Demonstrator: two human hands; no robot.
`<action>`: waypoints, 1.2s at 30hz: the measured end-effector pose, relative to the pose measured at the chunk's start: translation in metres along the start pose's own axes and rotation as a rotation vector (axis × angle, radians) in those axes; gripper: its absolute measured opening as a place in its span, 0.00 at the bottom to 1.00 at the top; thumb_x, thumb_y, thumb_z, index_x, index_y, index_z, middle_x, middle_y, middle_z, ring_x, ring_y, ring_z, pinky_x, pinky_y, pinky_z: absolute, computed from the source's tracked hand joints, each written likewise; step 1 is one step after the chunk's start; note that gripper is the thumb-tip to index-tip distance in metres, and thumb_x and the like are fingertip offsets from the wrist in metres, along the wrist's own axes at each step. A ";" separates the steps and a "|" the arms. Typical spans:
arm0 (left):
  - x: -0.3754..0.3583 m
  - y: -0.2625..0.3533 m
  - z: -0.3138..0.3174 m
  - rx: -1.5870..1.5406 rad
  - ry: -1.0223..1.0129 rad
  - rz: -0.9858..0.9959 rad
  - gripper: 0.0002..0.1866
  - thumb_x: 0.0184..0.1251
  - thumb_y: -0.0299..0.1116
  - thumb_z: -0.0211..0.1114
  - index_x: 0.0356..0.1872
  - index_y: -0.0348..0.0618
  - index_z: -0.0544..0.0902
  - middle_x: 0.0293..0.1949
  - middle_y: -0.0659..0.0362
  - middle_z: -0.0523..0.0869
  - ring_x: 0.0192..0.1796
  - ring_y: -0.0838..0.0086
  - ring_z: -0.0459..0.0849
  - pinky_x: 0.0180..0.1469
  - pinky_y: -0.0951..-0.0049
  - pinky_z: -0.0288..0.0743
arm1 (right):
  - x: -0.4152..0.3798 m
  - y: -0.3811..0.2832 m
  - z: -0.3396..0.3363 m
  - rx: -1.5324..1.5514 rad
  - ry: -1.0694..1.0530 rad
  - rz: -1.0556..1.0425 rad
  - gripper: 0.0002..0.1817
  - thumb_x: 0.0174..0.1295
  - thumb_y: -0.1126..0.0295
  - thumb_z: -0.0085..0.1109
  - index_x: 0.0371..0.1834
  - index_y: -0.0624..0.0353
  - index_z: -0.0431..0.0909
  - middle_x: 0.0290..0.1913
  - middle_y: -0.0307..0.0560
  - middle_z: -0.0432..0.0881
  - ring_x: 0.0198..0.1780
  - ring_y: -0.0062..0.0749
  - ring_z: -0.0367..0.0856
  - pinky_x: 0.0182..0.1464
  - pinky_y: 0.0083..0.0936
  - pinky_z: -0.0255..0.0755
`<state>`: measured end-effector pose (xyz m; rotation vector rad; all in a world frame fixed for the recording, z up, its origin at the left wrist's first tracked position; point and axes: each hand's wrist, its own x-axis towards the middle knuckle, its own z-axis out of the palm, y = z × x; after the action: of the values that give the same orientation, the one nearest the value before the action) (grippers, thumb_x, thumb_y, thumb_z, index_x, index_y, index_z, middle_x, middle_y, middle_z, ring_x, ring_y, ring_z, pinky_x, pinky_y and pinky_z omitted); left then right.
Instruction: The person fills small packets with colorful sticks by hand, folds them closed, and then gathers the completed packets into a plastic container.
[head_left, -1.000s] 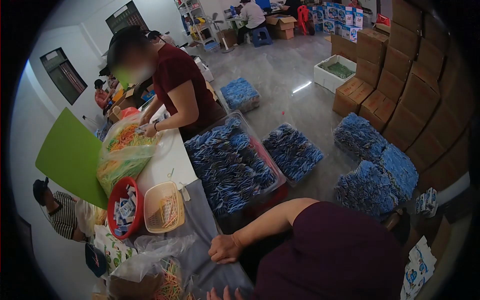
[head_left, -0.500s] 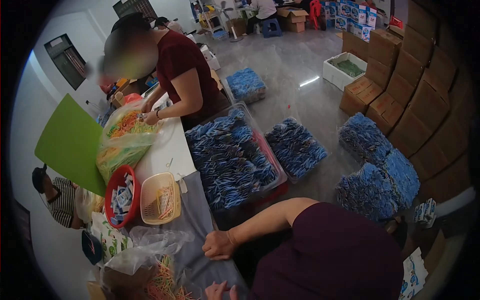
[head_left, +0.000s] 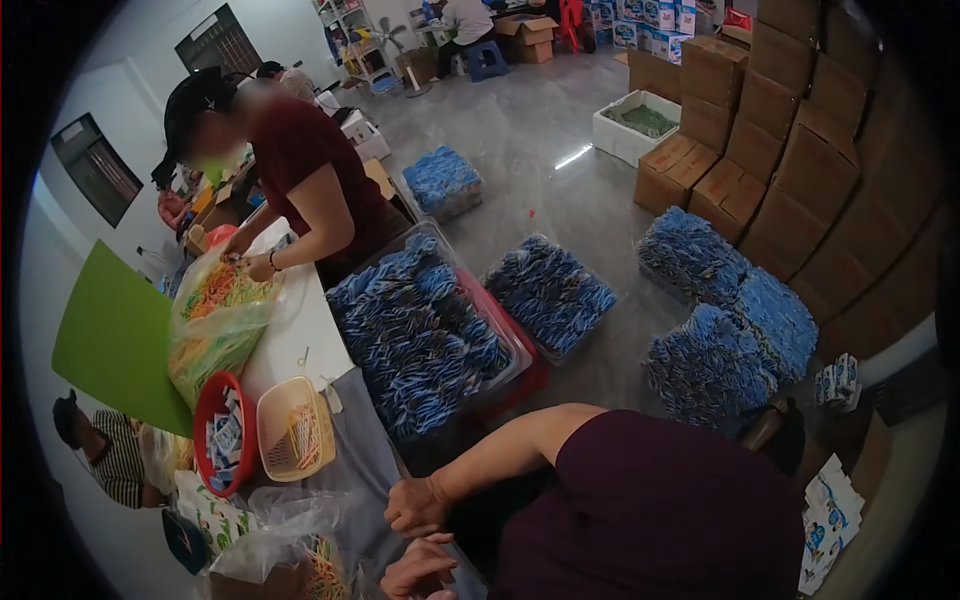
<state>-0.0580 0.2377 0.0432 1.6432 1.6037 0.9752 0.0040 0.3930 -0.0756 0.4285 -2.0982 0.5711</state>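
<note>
My right hand (head_left: 412, 506) is closed at the edge of the grey cloth (head_left: 362, 440) on the table; whatever is in its fingers, if anything, is hidden. Just below, my left hand (head_left: 418, 570) has its fingers loosely bent and apart, close to the right wrist, and nothing shows in it. Left of both hands lies a clear plastic bag (head_left: 300, 515) with thin colourful sticks (head_left: 325, 568). A cream basket (head_left: 268, 440) with a few such sticks stands farther along the table, beside a red basin (head_left: 202, 462) of small blue-and-white packets.
Across the table's far end, a person in a dark red shirt (head_left: 300, 150) handles sticks from a big bag (head_left: 215, 345). A green board (head_left: 110, 335) stands behind. Tubs of blue bundles (head_left: 420, 340) sit beside the table. Stacked cartons (head_left: 790, 170) line the right.
The view has turned, so the room shifts left and the table lower. My left hand has come up closer to my right hand, which stays closed.
</note>
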 end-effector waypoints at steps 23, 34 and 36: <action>-0.013 -0.004 -0.007 -0.332 -0.107 0.091 0.20 0.52 0.34 0.72 0.45 0.33 0.85 0.43 0.45 0.83 0.44 0.60 0.81 0.56 0.58 0.71 | -0.001 0.001 -0.002 -0.013 -0.046 0.009 0.11 0.50 0.66 0.62 0.19 0.54 0.70 0.25 0.44 0.74 0.25 0.43 0.78 0.30 0.38 0.70; -0.088 0.038 0.014 -0.282 0.160 0.019 0.17 0.49 0.33 0.74 0.40 0.34 0.86 0.30 0.52 0.84 0.35 0.60 0.83 0.55 0.60 0.74 | 0.000 0.007 -0.014 0.028 -0.115 0.014 0.11 0.48 0.64 0.62 0.20 0.51 0.68 0.26 0.42 0.72 0.27 0.42 0.77 0.29 0.36 0.69; -0.102 0.048 0.021 -0.196 0.296 0.054 0.15 0.47 0.30 0.75 0.38 0.35 0.87 0.25 0.55 0.84 0.30 0.64 0.83 0.51 0.64 0.75 | 0.005 0.008 -0.017 0.054 -0.094 -0.008 0.08 0.47 0.65 0.62 0.22 0.51 0.72 0.25 0.42 0.72 0.25 0.42 0.75 0.27 0.36 0.68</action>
<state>-0.0131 0.1347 0.0648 1.4668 1.5968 1.4109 0.0087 0.4088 -0.0650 0.5033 -2.1732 0.6142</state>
